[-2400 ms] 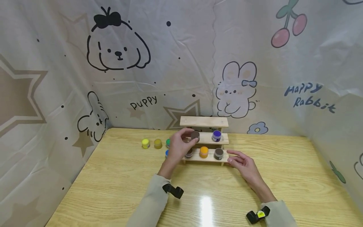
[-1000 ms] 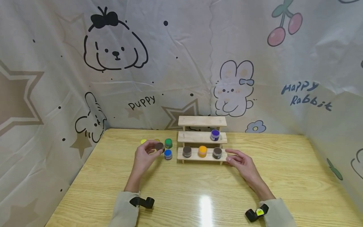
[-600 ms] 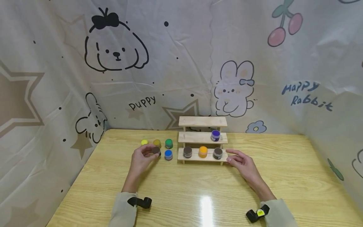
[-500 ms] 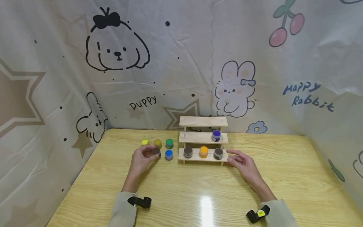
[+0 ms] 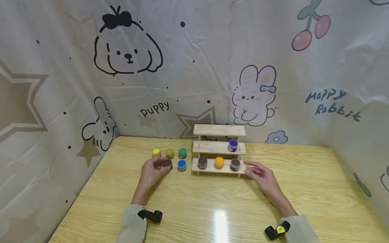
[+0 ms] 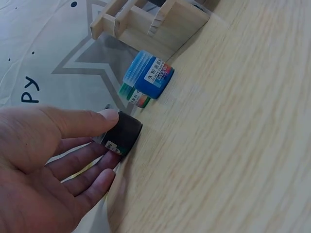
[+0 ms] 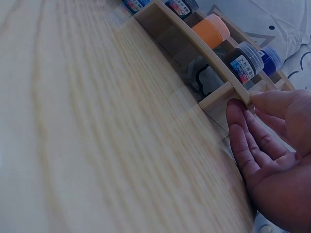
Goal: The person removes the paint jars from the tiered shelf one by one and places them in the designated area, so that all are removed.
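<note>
My left hand point(image 5: 151, 171) pinches a dark paint jar point(image 6: 124, 133) between thumb and fingers. The jar's base appears to touch the table, left of the blue paint jar point(image 5: 181, 165). At the right, my right hand point(image 5: 263, 177) holds the end of the lowest step of a wooden tiered rack point(image 5: 209, 147), thumb at the corner. On that step stand a dark brown jar point(image 5: 202, 163), an orange jar point(image 7: 212, 31) and a black-grey jar point(image 5: 235, 164). A purple-blue jar point(image 5: 233, 145) sits on the middle step, at its right.
Behind my left hand, a yellow jar point(image 5: 156, 153), a mustard jar point(image 5: 170, 153) and a green jar point(image 5: 182, 153) form a row on the wooden table point(image 5: 194, 209). A printed curtain point(image 5: 194, 60) hangs along the table's back and sides.
My left hand has carried the dark jar from the rack's middle step leftward, then lowered it in front of the mustard jar. The right hand stays at the rack's end.
</note>
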The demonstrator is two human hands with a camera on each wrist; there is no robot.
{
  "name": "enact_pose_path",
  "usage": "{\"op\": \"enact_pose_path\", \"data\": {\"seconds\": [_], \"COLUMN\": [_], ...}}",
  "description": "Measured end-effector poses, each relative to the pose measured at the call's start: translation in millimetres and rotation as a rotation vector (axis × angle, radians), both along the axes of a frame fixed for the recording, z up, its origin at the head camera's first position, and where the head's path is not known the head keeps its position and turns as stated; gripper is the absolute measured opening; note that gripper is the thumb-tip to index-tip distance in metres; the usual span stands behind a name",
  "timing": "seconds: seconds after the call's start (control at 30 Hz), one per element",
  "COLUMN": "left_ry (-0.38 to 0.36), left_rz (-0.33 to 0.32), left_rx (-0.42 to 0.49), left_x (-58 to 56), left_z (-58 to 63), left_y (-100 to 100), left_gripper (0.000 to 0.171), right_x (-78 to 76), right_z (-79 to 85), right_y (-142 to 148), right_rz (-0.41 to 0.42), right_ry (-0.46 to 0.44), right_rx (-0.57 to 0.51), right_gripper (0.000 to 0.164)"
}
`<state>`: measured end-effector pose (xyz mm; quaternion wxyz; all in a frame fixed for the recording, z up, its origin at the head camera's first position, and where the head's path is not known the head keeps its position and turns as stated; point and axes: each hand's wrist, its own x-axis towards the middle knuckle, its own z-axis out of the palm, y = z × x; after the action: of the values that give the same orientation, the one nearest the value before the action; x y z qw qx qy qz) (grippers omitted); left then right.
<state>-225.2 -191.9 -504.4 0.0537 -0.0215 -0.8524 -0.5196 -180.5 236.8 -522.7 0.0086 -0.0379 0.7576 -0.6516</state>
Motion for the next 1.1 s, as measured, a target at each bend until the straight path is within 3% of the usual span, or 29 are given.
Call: {"op": "enact_pose_path", "data": {"seconds": [0.2, 0.4, 0.6, 0.73, 0.9, 1.1], "left_ry": [-0.01, -0.012, 0.112, 0.212, 0.288, 0.321], "left_rz": [-0.003, 0.003, -0.001, 0.01, -0.023, -0.08], "left_rx": [-0.01, -0.025, -0.027, -0.029, 0.009, 0.052], "left_x": [1.4, 4.3, 8.1, 10.2, 12.5, 15.6], "left_z": [2.3, 16.1, 36.2, 43.3, 45.6, 43.0], "left_y": [0, 0, 8, 18, 35, 57], "left_gripper": [0.037, 0.038, 0.031, 0.025, 0.021, 0.021], "right_x": [-0.6, -1.8, -0.6, -0.9, -1.8, -3.6], "right_z": [-1.1, -1.3, 1.7, 3.5, 4.1, 2.8], "right_y": [0, 0, 0, 0, 0, 0], "right_rz": [-0.003, 0.002, -0.004, -0.012, -0.021, -0.018], "right_ry": [-0.003, -0.001, -0.013, -0.03, -0.038, -0.031], "right_rx": [0.01, 0.008, 0.01, 0.01, 0.015, 0.017], "right_gripper": [0.044, 0.044, 0.045, 0.045, 0.045, 0.045]}}
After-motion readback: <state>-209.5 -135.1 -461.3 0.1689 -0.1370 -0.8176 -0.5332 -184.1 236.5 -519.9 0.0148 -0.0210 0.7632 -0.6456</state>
